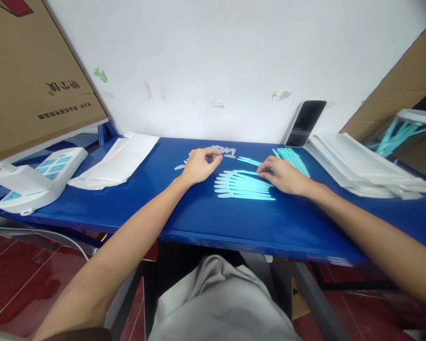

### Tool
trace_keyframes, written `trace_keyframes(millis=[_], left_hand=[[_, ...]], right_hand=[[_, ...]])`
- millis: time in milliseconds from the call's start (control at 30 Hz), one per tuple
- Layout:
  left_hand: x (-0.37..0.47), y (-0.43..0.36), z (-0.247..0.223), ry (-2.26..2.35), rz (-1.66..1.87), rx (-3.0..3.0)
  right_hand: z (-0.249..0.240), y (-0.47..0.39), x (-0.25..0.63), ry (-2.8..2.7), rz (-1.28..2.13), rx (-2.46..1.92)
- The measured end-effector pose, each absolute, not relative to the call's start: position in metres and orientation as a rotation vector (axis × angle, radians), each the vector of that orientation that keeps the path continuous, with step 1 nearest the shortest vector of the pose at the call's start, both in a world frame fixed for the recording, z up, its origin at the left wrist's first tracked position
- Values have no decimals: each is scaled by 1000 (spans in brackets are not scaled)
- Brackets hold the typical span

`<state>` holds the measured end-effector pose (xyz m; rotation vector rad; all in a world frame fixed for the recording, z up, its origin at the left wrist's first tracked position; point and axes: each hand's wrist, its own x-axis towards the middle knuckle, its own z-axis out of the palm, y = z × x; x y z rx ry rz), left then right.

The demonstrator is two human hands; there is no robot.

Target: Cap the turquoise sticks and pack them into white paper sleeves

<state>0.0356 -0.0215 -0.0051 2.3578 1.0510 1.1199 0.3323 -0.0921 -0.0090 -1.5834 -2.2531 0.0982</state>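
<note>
On blue table (156, 201), turquoise sticks (246, 186) in fanned row—side by side, apparently keeps each distinct. Right hand (284, 176) at row's far edge, fingertips nearly together; cannot tell if clamped on stick. Left hand (199, 166) by whitish pieces (229, 152), fingers curled—grip unclear. Phone (307, 124) leans on wall (199, 61), probably for support.

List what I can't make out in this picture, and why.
In the head view:
Gray pieces: partly covered by the left hand.
Whether the right hand grips a turquoise stick: too small and blurred.
Clear container: blurred, its side cut off by the right edge.
</note>
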Motion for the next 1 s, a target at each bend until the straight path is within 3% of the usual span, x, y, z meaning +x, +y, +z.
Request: trace_keyframes(millis=[233, 567, 1000], left_hand=[[35, -15, -17, 964, 1082, 2347], [38, -24, -9, 893, 1055, 2349], [43, -34, -8, 766, 1018, 2496]], right_hand=[[-1, -96, 330, -2221, 162, -1631], [0, -105, 318, -2101, -92, -1370], [8, -117, 311, -2154, -122, -1490]])
